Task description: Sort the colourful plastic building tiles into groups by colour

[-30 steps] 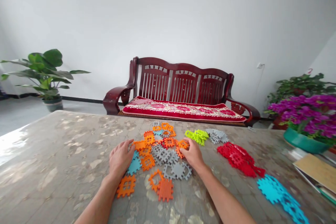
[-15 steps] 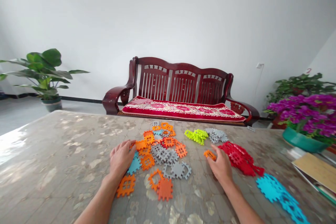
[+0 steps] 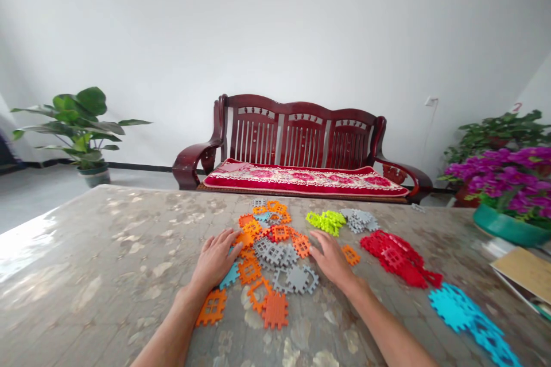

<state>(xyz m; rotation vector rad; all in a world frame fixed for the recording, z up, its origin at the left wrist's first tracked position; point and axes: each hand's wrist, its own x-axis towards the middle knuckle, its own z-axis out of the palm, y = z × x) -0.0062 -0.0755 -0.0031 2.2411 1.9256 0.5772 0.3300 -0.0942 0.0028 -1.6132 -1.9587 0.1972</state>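
Observation:
A mixed heap of orange, grey and blue waffle-shaped plastic tiles (image 3: 271, 252) lies in the middle of the marbled table (image 3: 107, 264). My left hand (image 3: 215, 261) rests flat on its left side, fingers spread, over a blue tile (image 3: 229, 277). My right hand (image 3: 332, 261) lies open on the table at the heap's right edge, fingers stretched toward the heap. One lone orange tile (image 3: 350, 254) sits just right of that hand, apart from the heap.
Sorted piles lie to the right: yellow-green tiles (image 3: 326, 221), grey tiles (image 3: 360, 219), red tiles (image 3: 398, 258) and blue tiles (image 3: 471, 321). A teal pot of purple flowers (image 3: 508, 223) and books (image 3: 523, 275) stand at the right edge. A wooden bench (image 3: 301, 155) is behind the table.
My right hand carried an orange tile right toward the red pile, left it on the table, then came back to the heap. The left hand stayed put.

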